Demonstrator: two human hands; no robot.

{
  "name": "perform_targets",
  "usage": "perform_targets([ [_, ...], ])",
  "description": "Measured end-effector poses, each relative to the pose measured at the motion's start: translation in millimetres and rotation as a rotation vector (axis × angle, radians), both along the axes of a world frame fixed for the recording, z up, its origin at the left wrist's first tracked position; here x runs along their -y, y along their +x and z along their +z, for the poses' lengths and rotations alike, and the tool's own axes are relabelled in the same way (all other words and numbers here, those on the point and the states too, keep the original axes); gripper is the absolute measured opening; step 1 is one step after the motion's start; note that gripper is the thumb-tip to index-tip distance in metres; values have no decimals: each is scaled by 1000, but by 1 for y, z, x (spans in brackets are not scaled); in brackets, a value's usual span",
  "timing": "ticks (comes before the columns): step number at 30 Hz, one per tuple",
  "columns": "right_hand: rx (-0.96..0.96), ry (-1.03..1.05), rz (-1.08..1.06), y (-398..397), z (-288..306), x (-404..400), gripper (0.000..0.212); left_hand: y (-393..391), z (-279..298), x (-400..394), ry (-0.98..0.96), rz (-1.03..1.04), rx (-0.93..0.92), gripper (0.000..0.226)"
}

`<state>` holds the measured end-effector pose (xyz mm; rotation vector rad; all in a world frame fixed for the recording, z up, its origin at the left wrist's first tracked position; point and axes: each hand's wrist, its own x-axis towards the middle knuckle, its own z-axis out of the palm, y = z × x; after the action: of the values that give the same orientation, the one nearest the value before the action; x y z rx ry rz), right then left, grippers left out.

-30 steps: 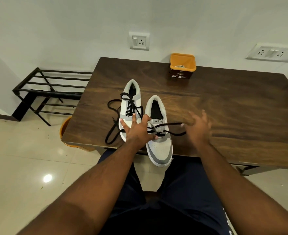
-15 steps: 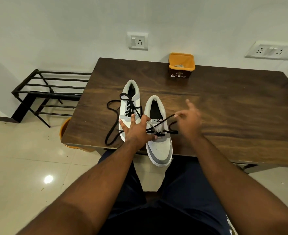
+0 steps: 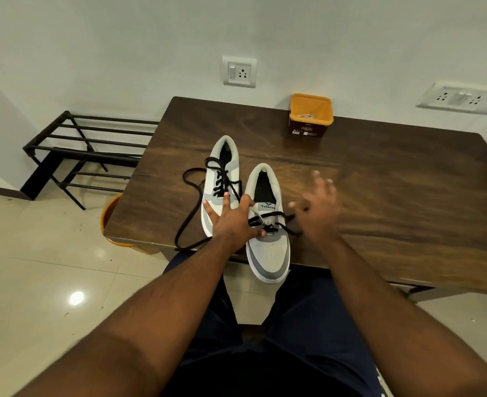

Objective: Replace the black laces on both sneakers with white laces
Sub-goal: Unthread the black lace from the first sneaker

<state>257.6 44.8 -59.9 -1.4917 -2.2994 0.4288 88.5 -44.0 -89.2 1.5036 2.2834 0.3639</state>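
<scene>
**A:** Where do your hands sit against the right sneaker (image 3: 268, 224)?

**B:** Your left hand (image 3: 231, 222) lies across its lacing, fingers spread wide and straight, the thumb pressed down by the lowest eyelets. Two fingertips reach over onto the left sneaker (image 3: 221, 181), which stands touching the right sneaker on its left side.

**A:** And your right hand (image 3: 316, 207)?

**B:** It hangs just right of the right sneaker, blurred. The fingers look loosely fanned; whether the thumb and forefinger pinch the black lace (image 3: 286, 224) you cannot tell.

**A:** How do the laces lie?

**B:** On the right sneaker the black lace crosses only the lower eyelets, and a loose end runs out to the right towards your right hand. The left sneaker's lace (image 3: 192, 213) is threaded higher up, with long loops spilling over the table (image 3: 380, 196) to the left.

**A:** Where are the white laces?

**B:** Something pale lies in the orange tub (image 3: 311, 114), well beyond the right sneaker at the table's far edge; too small to say more.
</scene>
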Motion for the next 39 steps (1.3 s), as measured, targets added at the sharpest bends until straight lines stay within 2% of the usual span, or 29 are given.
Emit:
perform_targets([
  [2,200,27,217,-22,-6,11,28,1,1,0,1,7,-4,63],
  [4,312,15,285,-35,-13,15,20,2,2,0,-2,11,-10,62],
  [7,267,-83,250,-40,-18,13,16,1,2,0,-13,12,-21,63],
  [10,21,-108,88,-29,-5,-13,14,-2,1,0,-16,-6,-17,62],
  [13,-427,-147,-300,-4,31,-65,18,-2,-1,0,-12,-8,-16,63],
  [16,-571,-139,-457,20,60,-111,37,-4,-1,3,-11,15,-7,65],
  [17,-527,-164,-455,26,69,-118,47,-2,0,2,-15,15,-7,66],
  [20,-146,-202,-419,35,64,-114,73,1,2,3,-11,11,-12,66],
  [22,-144,-119,-293,28,48,-89,63,2,3,5,3,16,4,66],
  [25,-221,-170,117,10,13,-38,34,7,4,10,-5,-16,-47,74],
  [28,-77,-269,411,-5,-9,-2,31,15,7,12,20,-70,-84,71],
  [30,-19,-276,452,-8,-16,3,32,19,9,11,68,-102,-42,48],
  [33,-54,-361,408,-2,-17,1,35,24,12,5,120,-90,-35,18],
  [36,-57,-395,394,4,-14,-1,39,28,12,0,64,-184,-153,16],
  [39,32,-355,402,3,-16,-3,46,30,9,-1,34,-183,-199,20],
])
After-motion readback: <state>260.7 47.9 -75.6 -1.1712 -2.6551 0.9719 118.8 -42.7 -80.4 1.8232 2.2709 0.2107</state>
